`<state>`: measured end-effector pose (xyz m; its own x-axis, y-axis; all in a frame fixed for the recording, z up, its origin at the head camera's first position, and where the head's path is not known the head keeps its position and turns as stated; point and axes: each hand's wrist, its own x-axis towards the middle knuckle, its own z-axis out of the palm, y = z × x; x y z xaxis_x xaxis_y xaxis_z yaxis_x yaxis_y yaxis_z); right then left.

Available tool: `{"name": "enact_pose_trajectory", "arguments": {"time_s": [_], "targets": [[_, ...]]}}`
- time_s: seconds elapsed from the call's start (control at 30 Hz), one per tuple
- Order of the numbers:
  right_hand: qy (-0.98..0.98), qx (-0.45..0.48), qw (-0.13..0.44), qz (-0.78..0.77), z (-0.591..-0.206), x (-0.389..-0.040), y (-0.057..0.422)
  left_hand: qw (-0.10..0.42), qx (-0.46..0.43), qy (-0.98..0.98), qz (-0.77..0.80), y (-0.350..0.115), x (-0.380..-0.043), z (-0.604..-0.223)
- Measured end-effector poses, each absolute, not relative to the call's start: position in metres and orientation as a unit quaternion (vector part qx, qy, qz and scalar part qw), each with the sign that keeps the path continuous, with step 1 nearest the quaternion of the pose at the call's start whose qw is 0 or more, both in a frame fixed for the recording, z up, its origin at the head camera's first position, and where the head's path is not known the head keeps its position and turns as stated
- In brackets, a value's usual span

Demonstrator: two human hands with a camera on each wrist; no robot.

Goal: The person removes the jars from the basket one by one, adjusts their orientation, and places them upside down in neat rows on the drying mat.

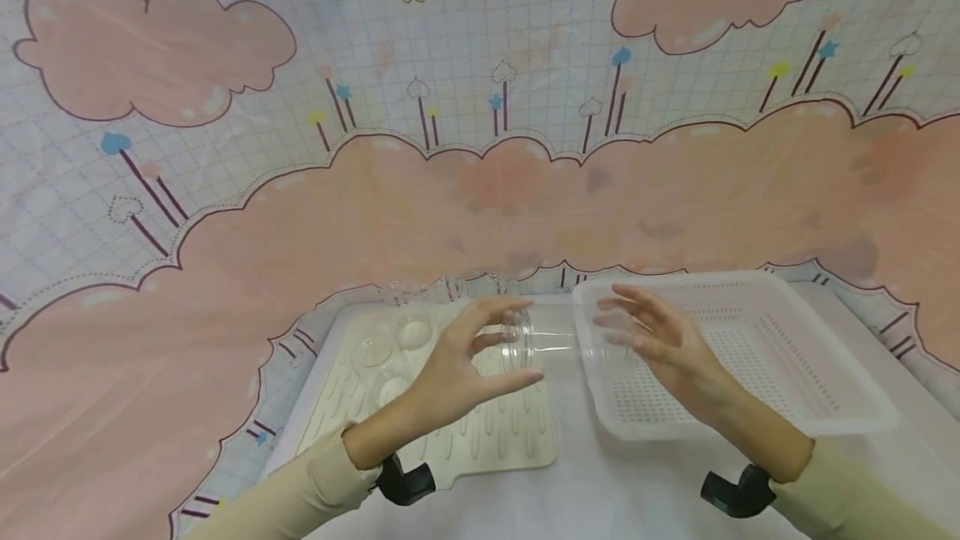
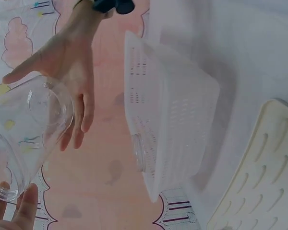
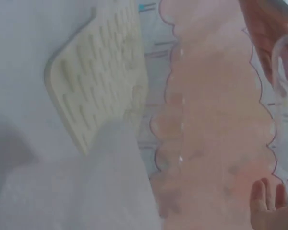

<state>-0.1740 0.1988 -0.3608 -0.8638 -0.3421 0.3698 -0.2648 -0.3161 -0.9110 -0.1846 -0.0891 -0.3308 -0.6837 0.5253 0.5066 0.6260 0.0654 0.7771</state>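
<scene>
A clear, see-through cup (image 1: 553,342) lies sideways in the air between both hands, its wide rim to the left and its base to the right. My left hand (image 1: 468,361) holds the rim end, with the fingers on the far side and the thumb below. In the left wrist view, fingertips (image 2: 26,203) touch the rim of the same cup (image 2: 31,124). Beside the base is my right hand (image 1: 667,348), its fingers extended and thumb spread. Part of that hand shows through the clear wall; whether it touches the cup is hard to tell.
A cream ridged drying mat (image 1: 517,440) lies on the left of the white table (image 1: 585,482), with several clear cups (image 1: 372,351) at its back left. To the right, behind the right hand, stands a white perforated basket (image 1: 847,415). A patterned cloth (image 1: 450,215) hangs behind.
</scene>
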Motion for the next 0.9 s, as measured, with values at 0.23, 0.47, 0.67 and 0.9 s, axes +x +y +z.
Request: {"name": "enact_pose_trajectory", "arguments": {"time_s": [0.23, 0.47, 0.67, 0.9], "targets": [[0.440, -0.241, 0.014, -0.865, -0.378, -0.167, 0.170, 0.042, -0.380, -0.722, -0.577, -0.088, -0.190, -0.330], [0.360, -0.222, 0.030, -0.906, -0.384, -0.161, 0.142, 0.043, -0.366, -0.729, -0.577, -0.091, -0.192, -0.331], [0.296, -0.199, 0.063, -0.932, -0.384, -0.160, 0.128, 0.044, -0.362, -0.731, -0.576, -0.092, -0.194, -0.332], [0.269, -0.145, 0.070, -0.950, -0.379, -0.163, 0.121, 0.035, -0.360, -0.723, -0.589, -0.093, -0.196, -0.333]]}}
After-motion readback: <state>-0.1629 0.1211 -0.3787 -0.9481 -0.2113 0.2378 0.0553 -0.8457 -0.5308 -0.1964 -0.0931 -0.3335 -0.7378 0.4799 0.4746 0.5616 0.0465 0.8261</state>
